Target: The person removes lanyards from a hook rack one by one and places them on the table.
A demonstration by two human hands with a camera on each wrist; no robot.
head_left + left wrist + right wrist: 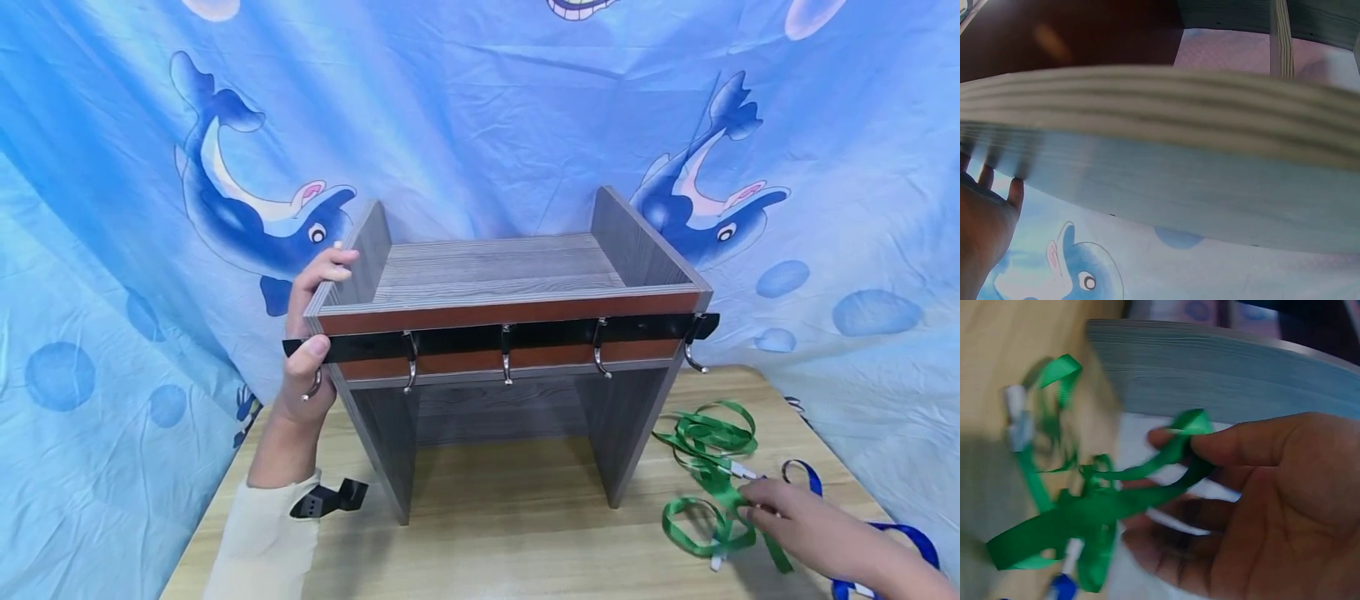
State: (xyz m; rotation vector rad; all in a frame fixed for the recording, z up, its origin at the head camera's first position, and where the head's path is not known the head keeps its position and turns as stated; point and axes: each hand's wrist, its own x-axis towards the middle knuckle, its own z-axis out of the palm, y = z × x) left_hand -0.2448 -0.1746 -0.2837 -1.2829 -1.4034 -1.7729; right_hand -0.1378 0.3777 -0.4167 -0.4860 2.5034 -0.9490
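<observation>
A small grey wood-grain shelf unit stands on the table, with a black strip of metal hooks across its reddish-brown front board. My left hand grips the unit's left side, thumb over the strip's left end and fingers along the side panel. In the left wrist view, its fingertips touch the outer face of the panel. My right hand is at the right of the table, pinching a green lanyard between thumb and forefinger. The lanyard's loops hang from the pinch, and the other fingers are loosely bent.
More green lanyard loops with white clips lie right of the unit. Blue lanyards lie near the table's right edge, partly behind my right forearm. A blue dolphin-print cloth hangs behind the wooden table.
</observation>
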